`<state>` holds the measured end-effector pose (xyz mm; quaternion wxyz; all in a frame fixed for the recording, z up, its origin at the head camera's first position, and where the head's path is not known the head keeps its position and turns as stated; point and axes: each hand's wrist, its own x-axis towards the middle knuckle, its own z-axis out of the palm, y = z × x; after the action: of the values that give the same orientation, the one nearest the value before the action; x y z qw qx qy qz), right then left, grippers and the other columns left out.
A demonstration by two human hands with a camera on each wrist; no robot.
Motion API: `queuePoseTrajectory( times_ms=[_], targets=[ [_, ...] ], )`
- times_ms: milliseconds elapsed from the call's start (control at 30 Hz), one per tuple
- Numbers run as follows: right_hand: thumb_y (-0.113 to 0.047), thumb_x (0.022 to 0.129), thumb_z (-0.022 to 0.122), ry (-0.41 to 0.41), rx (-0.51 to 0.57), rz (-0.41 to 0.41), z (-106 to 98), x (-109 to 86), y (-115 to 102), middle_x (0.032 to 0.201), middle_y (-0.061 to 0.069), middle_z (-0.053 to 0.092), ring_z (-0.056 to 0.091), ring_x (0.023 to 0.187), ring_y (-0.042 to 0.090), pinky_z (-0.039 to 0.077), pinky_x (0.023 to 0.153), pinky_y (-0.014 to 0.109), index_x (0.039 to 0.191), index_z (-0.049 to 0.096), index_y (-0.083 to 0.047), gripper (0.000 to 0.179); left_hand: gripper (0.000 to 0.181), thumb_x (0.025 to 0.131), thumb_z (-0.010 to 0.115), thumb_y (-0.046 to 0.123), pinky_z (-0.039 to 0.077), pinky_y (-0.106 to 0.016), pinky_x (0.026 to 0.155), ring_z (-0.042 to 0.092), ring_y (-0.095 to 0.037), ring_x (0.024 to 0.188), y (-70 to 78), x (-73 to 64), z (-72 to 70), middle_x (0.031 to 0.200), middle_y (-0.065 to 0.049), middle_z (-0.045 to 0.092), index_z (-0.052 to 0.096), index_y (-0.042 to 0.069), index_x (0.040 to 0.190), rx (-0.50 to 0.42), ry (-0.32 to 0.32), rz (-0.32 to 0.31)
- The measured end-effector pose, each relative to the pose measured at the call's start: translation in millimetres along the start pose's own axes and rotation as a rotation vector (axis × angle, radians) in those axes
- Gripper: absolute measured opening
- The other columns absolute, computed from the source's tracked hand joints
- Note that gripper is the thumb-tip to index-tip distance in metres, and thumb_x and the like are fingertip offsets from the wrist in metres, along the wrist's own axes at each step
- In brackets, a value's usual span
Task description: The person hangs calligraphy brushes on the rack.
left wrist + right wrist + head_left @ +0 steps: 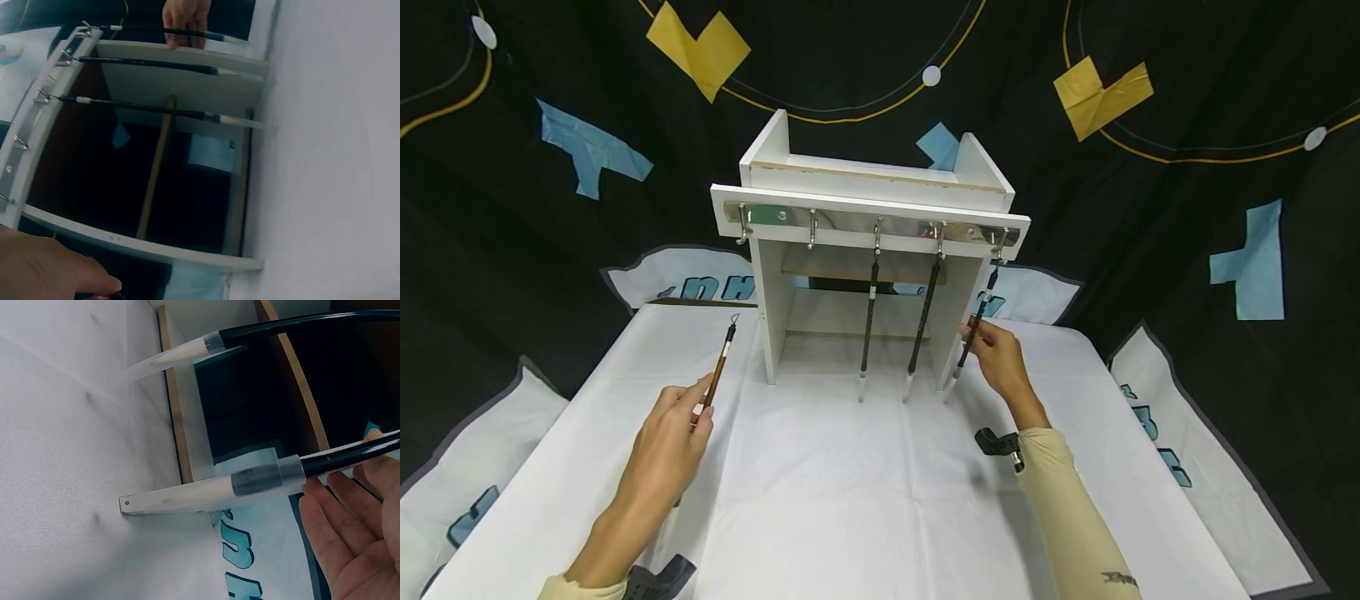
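Observation:
My left hand (662,446) holds a brown-handled calligraphy brush (720,367) between thumb and fingers, its black end and small cord loop pointing up. In the left wrist view only part of that left hand (56,269) shows, and its brush is mostly hidden. On the right, my right hand (1000,358) pinches the dark handle of a hanging calligraphy brush (977,321) with a clear cap over its tip. In the right wrist view, the thumb and fingers of the right hand (356,531) lie about that handle. This brush hangs by the rightmost hook (1000,243).
A white shelf unit (880,179) stands on the white-covered table (820,517). Its front rail carries several metal hooks. Two more capped brushes hang there, a middle brush (870,317) and a neighbouring brush (925,317). Behind is a black curtain (865,50) with tape pieces.

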<state>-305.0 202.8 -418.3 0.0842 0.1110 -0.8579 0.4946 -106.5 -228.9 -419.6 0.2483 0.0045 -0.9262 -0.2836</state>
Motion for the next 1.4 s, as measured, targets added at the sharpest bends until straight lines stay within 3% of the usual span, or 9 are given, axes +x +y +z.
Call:
queuePoseTrajectory(
  times_ms=[367, 467, 600, 833, 1033, 1133, 1233, 1400],
  targets=[
    [-0.042, 0.107, 0.063, 0.011, -0.005, -0.008, -0.7, -0.5, 1.6, 0.129, 0.021, 0.073, 0.073, 0.116, 0.038, 0.053, 0.107, 0.057, 0.136, 0.069, -0.003, 0.05, 0.054, 0.097, 0.07, -0.005, 0.055, -0.026, 0.061, 0.072, -0.032, 0.09, 38.8, 4.1, -14.7, 0.117, -0.018, 0.062, 0.058, 0.003, 0.149, -0.091, 0.104, 0.073],
    [-0.043, 0.107, 0.062, 0.01, -0.005, -0.008, -1.0, -0.8, 1.9, 0.129, 0.021, 0.073, 0.074, 0.116, 0.038, 0.053, 0.108, 0.058, 0.136, 0.069, -0.003, 0.051, 0.055, 0.096, 0.07, -0.006, 0.051, -0.015, 0.063, 0.072, -0.031, 0.088, 48.6, 6.0, -16.2, 0.117, -0.017, 0.063, 0.059, 0.005, 0.149, -0.131, 0.147, 0.105],
    [-0.041, 0.108, 0.061, 0.002, -0.003, -0.003, -1.2, -0.5, 3.0, 0.13, 0.022, 0.072, 0.073, 0.116, 0.038, 0.051, 0.11, 0.059, 0.139, 0.067, -0.002, 0.05, 0.057, 0.097, 0.07, -0.007, 0.042, -0.001, 0.067, 0.073, -0.031, 0.089, 61.5, 10.3, -17.3, 0.117, -0.017, 0.063, 0.06, 0.009, 0.15, -0.19, 0.18, 0.126],
    [-0.037, 0.108, 0.062, 0.011, -0.001, -0.001, -0.7, 0.0, 4.3, 0.128, 0.021, 0.073, 0.073, 0.117, 0.038, 0.052, 0.109, 0.057, 0.137, 0.069, -0.002, 0.045, 0.057, 0.097, 0.069, -0.007, 0.041, 0.005, 0.074, 0.074, -0.031, 0.089, 75.5, 22.5, -11.0, 0.117, -0.019, 0.063, 0.059, 0.01, 0.15, -0.234, 0.225, 0.174],
    [-0.043, 0.106, 0.064, 0.014, 0.005, -0.002, 0.4, 0.0, 3.7, 0.126, 0.021, 0.074, 0.072, 0.118, 0.038, 0.054, 0.107, 0.055, 0.138, 0.068, -0.002, 0.052, 0.055, 0.098, 0.069, -0.006, 0.047, -0.002, 0.074, 0.073, -0.029, 0.09, 83.1, 31.8, -0.9, 0.119, -0.019, 0.063, 0.059, 0.009, 0.151, -0.244, 0.228, 0.201],
    [-0.043, 0.106, 0.064, 0.013, 0.002, -0.003, 0.6, 0.5, 2.7, 0.127, 0.021, 0.074, 0.073, 0.117, 0.038, 0.054, 0.107, 0.055, 0.138, 0.068, -0.002, 0.052, 0.054, 0.098, 0.069, -0.004, 0.058, -0.02, 0.071, 0.073, -0.028, 0.091, 85.8, 33.7, 3.7, 0.12, -0.019, 0.063, 0.059, 0.009, 0.15, -0.233, 0.231, 0.214],
    [-0.043, 0.106, 0.064, 0.012, 0.005, -0.005, 0.9, 0.7, 1.9, 0.127, 0.022, 0.074, 0.073, 0.116, 0.038, 0.054, 0.107, 0.056, 0.137, 0.069, -0.002, 0.051, 0.054, 0.098, 0.07, -0.004, 0.061, -0.038, 0.069, 0.074, -0.028, 0.091, 87.1, 34.5, 8.2, 0.12, -0.019, 0.064, 0.06, 0.009, 0.15, -0.221, 0.236, 0.223],
    [-0.042, 0.107, 0.062, -0.002, 0.007, -0.009, 0.7, 0.3, 1.8, 0.13, 0.023, 0.072, 0.073, 0.116, 0.038, 0.049, 0.111, 0.059, 0.14, 0.066, -0.002, 0.053, 0.054, 0.098, 0.071, -0.004, 0.06, -0.034, 0.069, 0.074, -0.027, 0.09, 86.8, 35.5, 14.1, 0.119, -0.018, 0.065, 0.06, 0.009, 0.149, -0.212, 0.248, 0.233]
  ],
)
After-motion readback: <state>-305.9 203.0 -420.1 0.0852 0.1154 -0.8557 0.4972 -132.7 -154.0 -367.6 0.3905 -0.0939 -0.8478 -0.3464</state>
